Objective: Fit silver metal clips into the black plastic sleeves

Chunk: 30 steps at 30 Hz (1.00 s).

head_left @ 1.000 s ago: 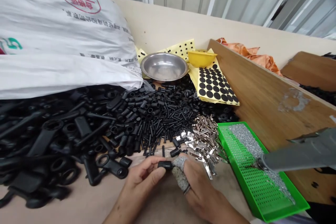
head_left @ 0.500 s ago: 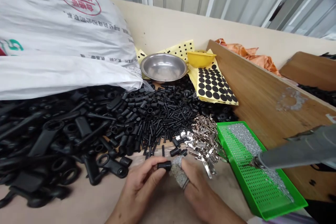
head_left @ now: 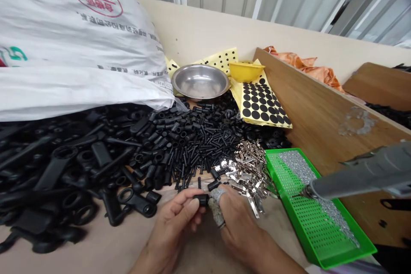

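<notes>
In front of me, low over the bench, my left hand [head_left: 173, 220] pinches a short black plastic cylinder [head_left: 201, 199] between thumb and fingers. My right hand [head_left: 239, 222] meets the cylinder's right end, its fingers curled in; what they hold, if anything, is hidden. A grey wrap [head_left: 216, 209] covers one finger of that hand. Just beyond the hands lie black ribbed pins [head_left: 192, 154] and a heap of shiny metal clips [head_left: 253, 175]. Loose black cylinders [head_left: 213, 185] rest close to the right hand's knuckles.
Black handle-like parts [head_left: 58, 167] spread across the left beneath a white sack [head_left: 80, 43]. A green tray [head_left: 316, 246] with small silvery pieces stands at right, a grey tool [head_left: 359, 175] above it. Behind are a steel bowl [head_left: 202, 81], yellow bowl [head_left: 246, 71] and dot-sticker sheets [head_left: 265, 105].
My right hand has turned and shifted slightly up and left against the cylinder. More of my left hand's lower fingers shows beneath it. The grey tool has moved slightly left and up.
</notes>
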### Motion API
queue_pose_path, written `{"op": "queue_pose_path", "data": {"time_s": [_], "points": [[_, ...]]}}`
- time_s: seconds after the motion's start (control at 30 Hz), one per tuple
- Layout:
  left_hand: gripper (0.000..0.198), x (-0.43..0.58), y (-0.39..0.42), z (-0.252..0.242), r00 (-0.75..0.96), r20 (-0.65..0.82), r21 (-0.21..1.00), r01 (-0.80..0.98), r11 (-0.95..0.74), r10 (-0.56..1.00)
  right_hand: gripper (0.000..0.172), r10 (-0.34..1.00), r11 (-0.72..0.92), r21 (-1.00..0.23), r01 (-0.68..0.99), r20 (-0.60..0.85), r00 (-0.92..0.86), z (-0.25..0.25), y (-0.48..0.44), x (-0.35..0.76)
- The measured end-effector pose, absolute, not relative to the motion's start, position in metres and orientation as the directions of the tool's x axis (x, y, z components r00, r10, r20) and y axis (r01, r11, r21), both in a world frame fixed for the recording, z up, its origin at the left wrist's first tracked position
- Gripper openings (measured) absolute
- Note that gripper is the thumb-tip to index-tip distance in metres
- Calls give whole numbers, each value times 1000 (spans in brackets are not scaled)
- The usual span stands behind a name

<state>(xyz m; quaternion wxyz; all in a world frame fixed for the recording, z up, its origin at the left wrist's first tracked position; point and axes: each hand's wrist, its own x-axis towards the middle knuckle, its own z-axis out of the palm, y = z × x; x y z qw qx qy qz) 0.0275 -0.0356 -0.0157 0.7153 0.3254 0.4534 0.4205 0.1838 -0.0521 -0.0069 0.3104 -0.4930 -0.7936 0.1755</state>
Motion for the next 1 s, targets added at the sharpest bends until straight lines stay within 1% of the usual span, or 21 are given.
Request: {"op": "queue_pose_path", "data": {"time_s": [0.1, 0.2, 0.27, 0.33, 0.4, 0.43, 0.47, 0.5, 0.53, 0.6, 0.67, 0.7, 0.8, 0.87, 0.93, 1.0], "points": [[28, 27, -36, -17, 218, -308, 898, -254, 359, 926, 18, 924, 382, -652, 655, 275, -265, -4, -53, 184], [19, 24, -37, -17, 191, -168, 979, -81, 186, 967, 16, 973, 228, -784, 577, 165, -162, -3, -56, 182], [15, 22, -37, -17, 194, -39, 998, 61, 28, 980, 16, 992, 91, -903, 419, 45, -120, -6, -56, 179], [16, 20, -36, -16, 214, 115, 976, 159, -150, 970, 16, 990, -52, -978, 204, -77, -116, -12, -55, 175], [21, 18, -35, -14, 246, 245, 936, 194, -295, 938, 19, 975, -178, -984, 29, -181, -132, -17, -54, 172], [23, 18, -34, -13, 263, 284, 920, 197, -339, 922, 21, 967, -218, -976, -15, -214, -137, -18, -54, 171], [24, 17, -34, -12, 275, 299, 913, 197, -358, 914, 23, 965, -229, -973, -15, -225, -137, -18, -54, 171], [23, 17, -33, -11, 282, 287, 916, 199, -348, 916, 23, 969, -207, -978, 31, -210, -128, -16, -54, 172], [21, 17, -33, -10, 283, 249, 929, 199, -311, 926, 22, 980, -151, -982, 115, -163, -112, -13, -55, 173], [17, 18, -34, -10, 278, 113, 971, 173, -166, 954, 19, 995, 26, -940, 340, -9, -103, -6, -56, 177], [17, 20, -36, -11, 271, -47, 997, 76, 28, 961, 17, 977, 210, -828, 521, 159, -141, -3, -56, 181], [18, 21, -37, -12, 265, -118, 993, 5, 121, 957, 16, 954, 298, -763, 574, 239, -178, -3, -55, 182], [26, 26, -40, -16, 224, -286, 915, -224, 335, 932, 14, 854, 514, -587, 626, 418, -310, -10, -52, 182], [31, 29, -39, -18, 208, -377, 842, -328, 428, 902, 14, 816, 568, -513, 643, 452, -360, -17, -49, 183], [35, 30, -38, -19, 222, -440, 780, -385, 493, 870, 15, 820, 556, -457, 694, 438, -369, -22, -47, 184], [35, 31, -37, -18, 233, -471, 750, -401, 526, 851, 16, 828, 537, -393, 746, 414, -378, -23, -45, 187]]}}
